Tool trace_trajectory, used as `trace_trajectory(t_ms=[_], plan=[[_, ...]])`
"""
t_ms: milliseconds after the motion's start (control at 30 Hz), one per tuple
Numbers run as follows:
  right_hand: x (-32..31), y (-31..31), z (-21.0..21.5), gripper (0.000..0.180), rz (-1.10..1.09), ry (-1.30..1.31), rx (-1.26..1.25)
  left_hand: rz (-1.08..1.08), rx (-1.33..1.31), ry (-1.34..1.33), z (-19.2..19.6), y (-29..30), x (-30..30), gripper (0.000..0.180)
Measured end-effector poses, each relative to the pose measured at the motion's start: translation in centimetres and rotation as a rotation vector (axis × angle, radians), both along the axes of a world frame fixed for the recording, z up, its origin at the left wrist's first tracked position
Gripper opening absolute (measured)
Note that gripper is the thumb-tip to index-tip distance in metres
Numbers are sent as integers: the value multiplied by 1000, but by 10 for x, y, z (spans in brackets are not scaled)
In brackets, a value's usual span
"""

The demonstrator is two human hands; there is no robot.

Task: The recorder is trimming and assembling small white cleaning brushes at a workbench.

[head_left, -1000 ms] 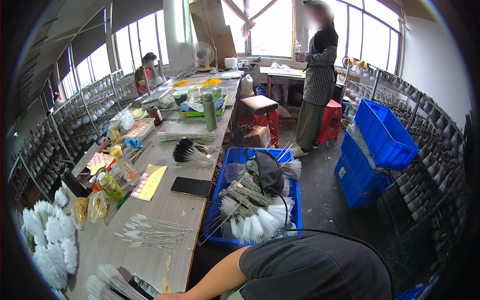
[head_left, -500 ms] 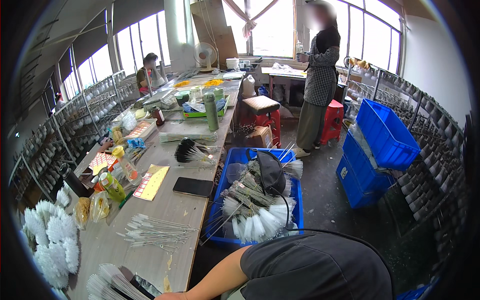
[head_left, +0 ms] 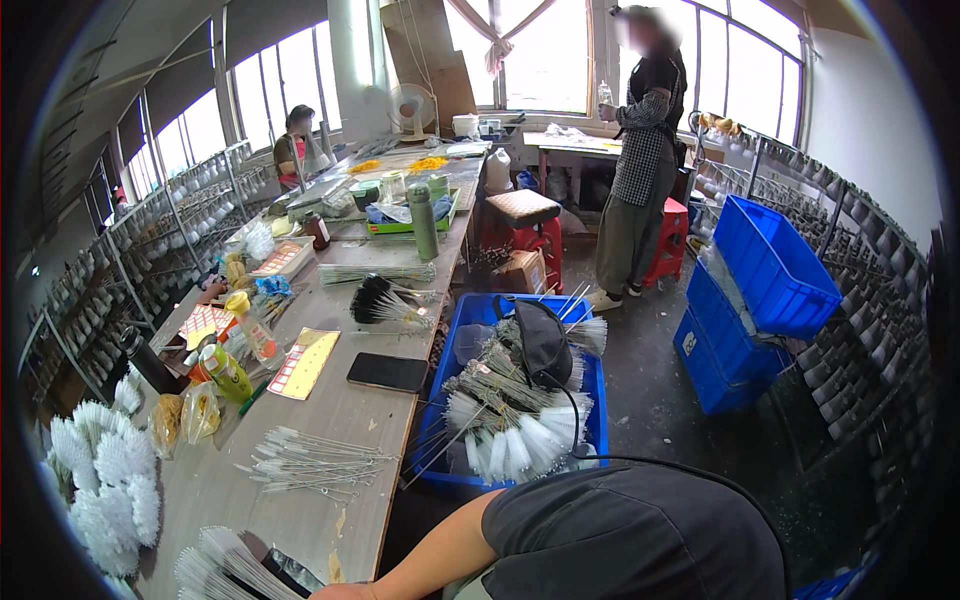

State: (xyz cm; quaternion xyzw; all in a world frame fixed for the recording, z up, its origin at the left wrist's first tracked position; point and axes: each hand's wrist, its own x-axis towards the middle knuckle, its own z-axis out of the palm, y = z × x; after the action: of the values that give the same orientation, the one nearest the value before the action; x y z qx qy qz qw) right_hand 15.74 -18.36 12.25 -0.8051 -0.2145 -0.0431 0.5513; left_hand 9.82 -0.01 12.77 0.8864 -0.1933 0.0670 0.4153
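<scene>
Fingers of my left hand (head_left: pixel 335 592) sit at the bottom frame edge, cut off, so I cannot tell their spread; my right hand is out of view. Long wooden workbench (head_left: pixel 350 420) runs ahead, blue crate (head_left: pixel 440 420) of white brushes beside it. Nearest my hand: wire brush bundle (head_left: pixel 225 570), then loose brushes (head_left: pixel 315 462), black phone (head_left: pixel 388 372).
</scene>
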Motion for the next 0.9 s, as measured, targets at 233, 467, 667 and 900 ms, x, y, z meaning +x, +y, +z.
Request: trace_trajectory(t_ms=[233, 467, 667, 900], plan=[[32, 15, -56, 14, -83, -13, 28, 238, -1527, 531, -56, -4, 25, 29], [18, 23, -56, 14, -81, -158, -26, 280, -1573, 581, -34, 11, 4, 21], [16, 17, -49, 18, -76, -55, 21, 179, -1185, 399, -62, 7, 1, 44], [21, 15, -45, 18, -93, -10, 64, 244, -1512, 413, -43, 2, 11, 28]])
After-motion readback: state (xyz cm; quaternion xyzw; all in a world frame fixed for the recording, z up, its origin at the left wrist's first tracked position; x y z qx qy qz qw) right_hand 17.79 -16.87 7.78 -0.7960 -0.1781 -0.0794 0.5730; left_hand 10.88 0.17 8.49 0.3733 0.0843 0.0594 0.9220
